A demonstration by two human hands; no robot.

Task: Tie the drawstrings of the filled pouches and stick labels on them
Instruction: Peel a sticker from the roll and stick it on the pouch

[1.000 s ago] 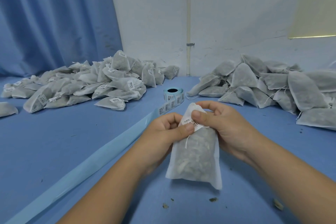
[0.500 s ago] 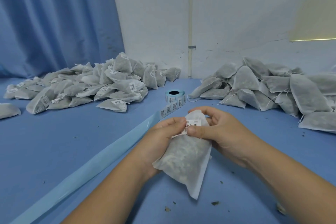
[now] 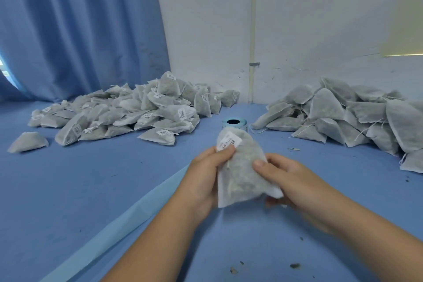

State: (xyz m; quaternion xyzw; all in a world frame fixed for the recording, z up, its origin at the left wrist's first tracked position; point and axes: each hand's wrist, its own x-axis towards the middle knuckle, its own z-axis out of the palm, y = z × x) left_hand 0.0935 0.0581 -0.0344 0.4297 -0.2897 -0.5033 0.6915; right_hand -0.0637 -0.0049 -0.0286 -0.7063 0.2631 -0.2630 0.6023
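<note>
Fingers of left hand (image 3: 203, 178) and right hand (image 3: 290, 183) grip pouch (image 3: 242, 167) above blue tabletop (image 3: 103, 190); white wall (image 3: 320, 30), blue curtain (image 3: 80, 30) behind.

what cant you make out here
Head view only:
- label print on the held pouch: blurred, too small
- label roll: mostly behind the pouch
- right pile: cut off by the right edge
- right hand: its fingers mostly behind the pouch

A white mesh filled pouch (image 3: 242, 167), barcode label (image 3: 229, 141) stuck near its top, is held upright over the table's (image 3: 91, 190) middle. Labelled pouches (image 3: 137, 110) heap far left, unlabelled pouches (image 3: 343, 114) far right, the label roll (image 3: 233, 122) between.
</note>
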